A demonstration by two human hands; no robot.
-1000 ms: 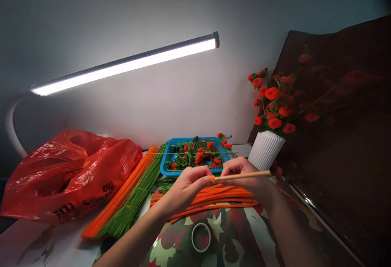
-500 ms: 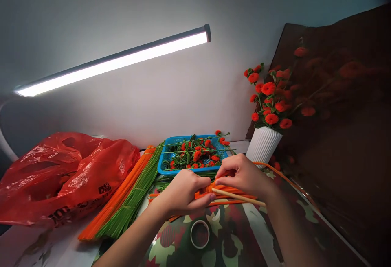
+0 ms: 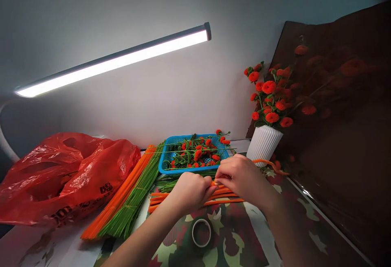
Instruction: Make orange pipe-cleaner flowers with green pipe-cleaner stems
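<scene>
My left hand [image 3: 192, 190] and my right hand [image 3: 240, 176] meet over the table, fingertips pinched close together. Between them is an orange pipe cleaner [image 3: 214, 184], mostly covered by the fingers. Its loose tail [image 3: 270, 162] comes out past my right hand and curves toward the right. The pale stick seen earlier is hidden now. Loose orange pipe cleaners [image 3: 157, 202] lie beneath my hands on the patterned mat [image 3: 171, 254]. A round ring, apparently a tape roll [image 3: 201, 220], rests nearer to me.
Behind my hands is a blue basket [image 3: 161, 159] of small orange flowers. A ribbed white vase [image 3: 264, 145] of flowers stands right. At left lie an orange bundle [image 3: 119, 193], a green bundle [image 3: 137, 202] and a red plastic bag [image 3: 85, 177]. A lit lamp [image 3: 122, 61] hangs above.
The pale stick that stuck out under my right hand has gone out of sight. My left fingers have curled in closer, and the pipe cleaner's tail on the right reaches less far.
</scene>
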